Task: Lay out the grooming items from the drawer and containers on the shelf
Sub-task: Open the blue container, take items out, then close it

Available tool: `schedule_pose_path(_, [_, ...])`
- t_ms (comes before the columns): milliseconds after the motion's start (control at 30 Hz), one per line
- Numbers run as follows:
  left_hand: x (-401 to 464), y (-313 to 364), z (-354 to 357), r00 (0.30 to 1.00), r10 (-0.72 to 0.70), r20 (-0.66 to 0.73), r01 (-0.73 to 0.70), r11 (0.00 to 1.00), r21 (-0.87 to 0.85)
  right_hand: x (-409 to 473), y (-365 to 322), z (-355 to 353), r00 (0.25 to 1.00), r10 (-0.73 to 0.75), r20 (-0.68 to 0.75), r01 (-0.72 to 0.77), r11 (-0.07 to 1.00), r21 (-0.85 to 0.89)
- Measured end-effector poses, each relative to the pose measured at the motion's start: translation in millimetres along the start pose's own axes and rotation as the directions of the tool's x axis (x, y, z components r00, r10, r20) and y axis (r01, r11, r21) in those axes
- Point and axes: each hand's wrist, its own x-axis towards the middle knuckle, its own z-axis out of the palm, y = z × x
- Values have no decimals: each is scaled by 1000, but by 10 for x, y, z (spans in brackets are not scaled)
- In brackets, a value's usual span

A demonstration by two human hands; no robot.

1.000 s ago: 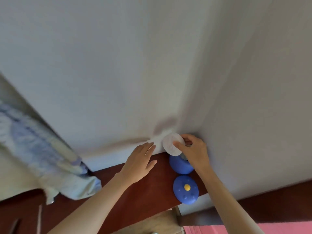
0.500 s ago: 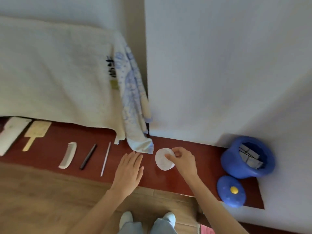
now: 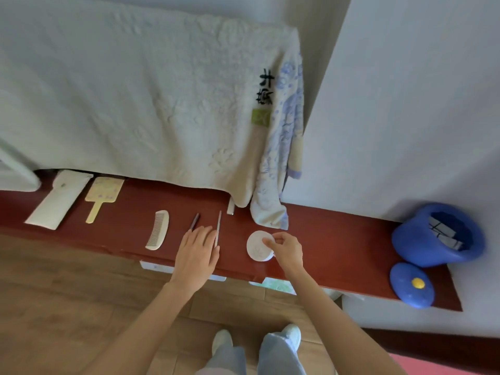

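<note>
Red shelf (image 3: 338,247), right hand (image 3: 285,250) grip pinching round white dish (image 3: 257,246), left hand (image 3: 196,255) flat

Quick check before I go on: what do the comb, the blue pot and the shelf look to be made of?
Comb: cream, matte, evenly coloured, likely plastic, possibly bone or wood. Blue pot: smooth, soft sheen, thick rounded rim, probably glazed ceramic or moulded plastic. Shelf: red-brown, glossy with reflections, looks like lacquered wood.

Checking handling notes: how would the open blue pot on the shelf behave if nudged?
The blue pot already leans, so it may tip. Its rounded body could roll. Its lid lies apart, so contents might spill.
</note>
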Motion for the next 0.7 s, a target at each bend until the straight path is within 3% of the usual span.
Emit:
schedule_pose_path(267, [42,-289,-67,1000,0,28,0,1000,-17,24,-123,321,999,-8,-49,6,999,-36])
schedule_pose_path(433, [72,-412,-54,1000,-6,14,7,999,-41,9,-134,509,998,-52,46,62,964,-259])
schedule_pose_path(567, [76,-493,22,1000,-1,-24,0,999,-38,-38,-100,656,983,-175,59,183,884,-430])
schedule_pose_path(700, [44,-570,73,1000,-4,-31,3,999,-33,-36,-91,750,968,-250,36,238,855,-461])
